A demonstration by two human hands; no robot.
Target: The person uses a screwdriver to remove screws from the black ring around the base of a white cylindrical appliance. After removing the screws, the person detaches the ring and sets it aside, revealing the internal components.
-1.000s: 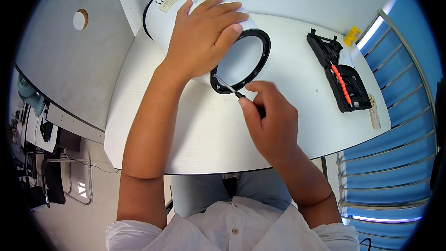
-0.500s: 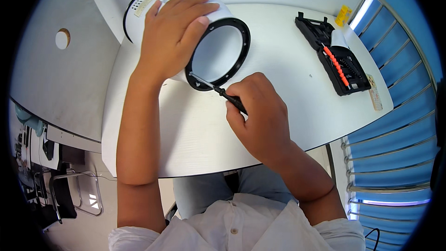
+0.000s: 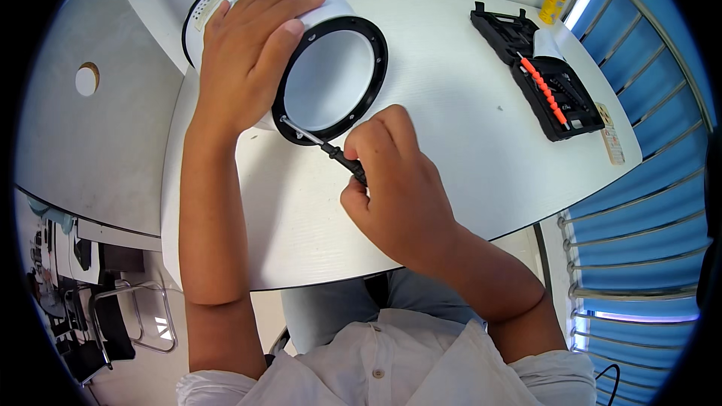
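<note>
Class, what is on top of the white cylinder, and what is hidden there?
The left hand lies spread over the white cylinder, with a pale label visible beside it; whatever the hand covers cannot be seen.

Under the left grip, cannot see part of the white cylinder. Inside the right grip, cannot see the rear of the black-handled screwdriver, nor some curled fingertips. Ahead of that grip, cannot make out any contact between the tip and the black ring, too small to tell. Right of it, cannot identify a tiny speck on the surface, nor sort the dark pieces inside the case. Far right of both grips, cannot follow the railing past the dark rim.
</note>
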